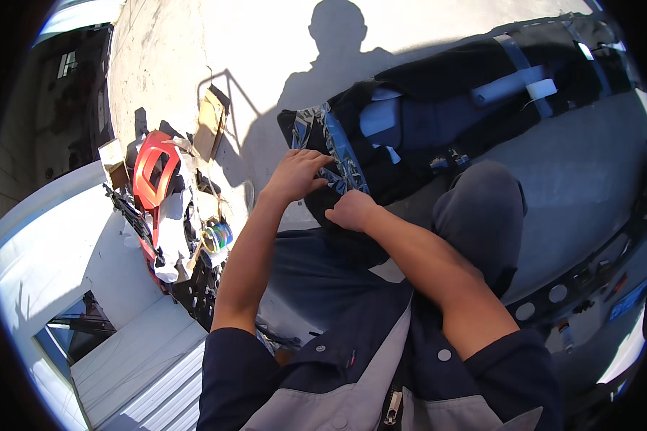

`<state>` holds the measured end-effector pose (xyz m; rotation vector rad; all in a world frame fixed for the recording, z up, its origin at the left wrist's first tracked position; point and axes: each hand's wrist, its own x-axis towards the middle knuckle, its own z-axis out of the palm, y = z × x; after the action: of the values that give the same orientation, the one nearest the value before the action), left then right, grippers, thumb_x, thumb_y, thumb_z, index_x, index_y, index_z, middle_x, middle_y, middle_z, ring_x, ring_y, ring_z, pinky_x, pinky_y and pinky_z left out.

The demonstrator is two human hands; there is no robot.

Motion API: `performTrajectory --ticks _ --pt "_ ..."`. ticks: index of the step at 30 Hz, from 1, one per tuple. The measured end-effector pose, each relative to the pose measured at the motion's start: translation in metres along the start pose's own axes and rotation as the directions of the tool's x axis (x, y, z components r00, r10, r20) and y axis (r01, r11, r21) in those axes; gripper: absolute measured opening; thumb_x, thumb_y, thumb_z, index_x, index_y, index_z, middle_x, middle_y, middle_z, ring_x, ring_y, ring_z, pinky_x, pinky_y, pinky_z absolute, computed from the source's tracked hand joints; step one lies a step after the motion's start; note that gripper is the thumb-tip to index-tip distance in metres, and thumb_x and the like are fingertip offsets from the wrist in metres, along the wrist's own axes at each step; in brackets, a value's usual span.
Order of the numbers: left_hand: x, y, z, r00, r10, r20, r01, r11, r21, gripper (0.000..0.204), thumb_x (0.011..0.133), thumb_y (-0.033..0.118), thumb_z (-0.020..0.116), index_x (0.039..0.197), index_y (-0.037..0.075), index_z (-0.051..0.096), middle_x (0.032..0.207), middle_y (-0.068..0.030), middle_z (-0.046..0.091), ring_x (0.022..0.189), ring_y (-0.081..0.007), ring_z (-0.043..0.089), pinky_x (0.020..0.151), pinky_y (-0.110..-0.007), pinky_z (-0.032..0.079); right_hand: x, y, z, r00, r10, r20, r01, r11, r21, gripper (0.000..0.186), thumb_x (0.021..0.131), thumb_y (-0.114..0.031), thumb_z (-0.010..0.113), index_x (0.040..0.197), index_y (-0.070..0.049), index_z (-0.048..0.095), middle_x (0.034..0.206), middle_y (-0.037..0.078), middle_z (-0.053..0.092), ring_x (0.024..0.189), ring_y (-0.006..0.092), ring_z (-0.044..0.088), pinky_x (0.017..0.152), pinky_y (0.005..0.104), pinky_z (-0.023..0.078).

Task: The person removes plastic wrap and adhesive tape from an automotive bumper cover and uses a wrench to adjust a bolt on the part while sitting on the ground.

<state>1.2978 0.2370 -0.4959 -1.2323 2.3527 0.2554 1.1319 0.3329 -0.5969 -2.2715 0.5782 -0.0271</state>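
A long bundle in black wrapping (pixel 438 82) lies on the ground before my knees, reaching from the middle to the upper right. A strip of shiny, crinkled tape (pixel 343 152) runs across its near left end. My left hand (pixel 300 174) is open there, its fingers stretched over the tape and wrapping. Just to its right, my right hand (pixel 354 211) is closed at the lower end of the strip; its fingertips are turned under, so what it grips is hidden. A gap in the wrapping shows a smooth bluish-grey surface (pixel 379 122).
A white roll-like piece (pixel 541 88) rests on the bundle's far part. At left lies a heap of scrap with a red plastic part (pixel 154 170), a cardboard piece (pixel 210 123) and a colourful roll (pixel 216 237). A dark perforated strip (pixel 557 293) lies at lower right.
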Motion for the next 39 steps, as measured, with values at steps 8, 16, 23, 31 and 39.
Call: performTrajectory --ticks 8,16,23,31,39 --pt "0.030 0.052 0.068 0.934 0.159 0.321 -0.152 0.987 -0.048 0.033 0.080 0.036 0.073 0.102 0.013 0.070 0.100 -0.0065 0.069 0.103 -0.0252 0.064 0.088 -0.039 0.044 -0.022 0.073 -0.022 0.769 0.639 0.005 -0.600 0.721 0.346 0.023 0.089 -0.014 0.055 0.111 -0.010 0.059 0.102 0.015 0.070 0.098 0.0362 0.066 0.081 0.0480 0.052" --pt "0.014 0.049 0.054 0.977 0.123 0.174 -0.076 0.964 -0.254 0.020 0.081 0.030 0.073 0.095 0.016 0.070 0.091 -0.0048 0.064 0.096 -0.0248 0.061 0.088 -0.039 0.041 -0.003 0.071 0.012 0.666 0.728 0.165 -0.648 0.455 0.611 0.032 0.092 -0.032 0.063 0.112 -0.007 0.066 0.110 0.017 0.069 0.108 0.0354 0.065 0.090 0.0455 0.051" --pt "-0.012 0.058 0.022 0.972 0.233 -0.010 -0.222 0.907 -0.357 0.018 0.081 0.025 0.073 0.080 0.010 0.062 0.080 -0.0041 0.055 0.088 -0.0247 0.058 0.089 -0.039 0.041 0.025 0.064 0.028 0.536 0.844 0.038 -0.520 0.295 0.801 0.029 0.084 -0.031 0.074 0.091 -0.006 0.063 0.096 0.016 0.070 0.096 0.0365 0.066 0.080 0.0458 0.052" --pt "-0.068 0.062 -0.025 0.976 0.214 -0.051 -0.219 0.921 -0.323 0.022 0.077 0.019 0.074 0.072 0.008 0.056 0.074 -0.0058 0.050 0.079 -0.0254 0.054 0.085 -0.039 0.042 0.031 0.072 0.017 0.436 0.900 -0.006 -0.391 0.196 0.899 0.028 0.085 -0.029 0.074 0.088 -0.005 0.061 0.093 0.017 0.069 0.094 0.0372 0.066 0.079 0.0470 0.051" --pt "-0.035 0.081 -0.019 0.993 0.116 0.011 -0.115 0.991 -0.063 0.023 0.077 0.027 0.075 0.085 0.011 0.061 0.078 -0.0047 0.057 0.081 -0.0218 0.059 0.078 -0.037 0.046 0.038 0.067 0.008 0.483 0.847 -0.224 -0.144 0.329 0.933 0.028 0.084 -0.027 0.074 0.084 -0.003 0.058 0.080 0.017 0.066 0.081 0.0371 0.065 0.071 0.0449 0.050"
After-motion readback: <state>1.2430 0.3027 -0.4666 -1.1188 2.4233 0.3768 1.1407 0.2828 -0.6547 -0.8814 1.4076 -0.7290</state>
